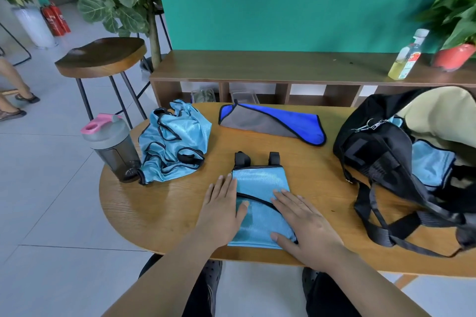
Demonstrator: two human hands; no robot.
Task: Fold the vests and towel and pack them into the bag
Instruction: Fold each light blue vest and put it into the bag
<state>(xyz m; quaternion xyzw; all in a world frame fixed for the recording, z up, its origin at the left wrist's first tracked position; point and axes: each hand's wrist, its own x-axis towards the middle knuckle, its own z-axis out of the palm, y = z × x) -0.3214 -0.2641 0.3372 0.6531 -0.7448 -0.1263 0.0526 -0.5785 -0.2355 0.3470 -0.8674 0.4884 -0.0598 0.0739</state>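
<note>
On the folded vest [260,183] rest left hand [221,211], right hand [306,224]; bottle label [409,62] blurred.

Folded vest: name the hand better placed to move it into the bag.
Probably right: the right hand lies flat on the folded vest, on the side nearer the open bag; the left hand is farther.

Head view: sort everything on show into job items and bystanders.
Job: folded light-blue mesh vest; crumpled light-blue vest pile; blue-and-grey cloth towel; open black fabric bag.
Lying about: grey plastic shaker bottle with pink lid; yellow-filled clear drink bottle; red-potted plant; dark wooden stool.
</note>
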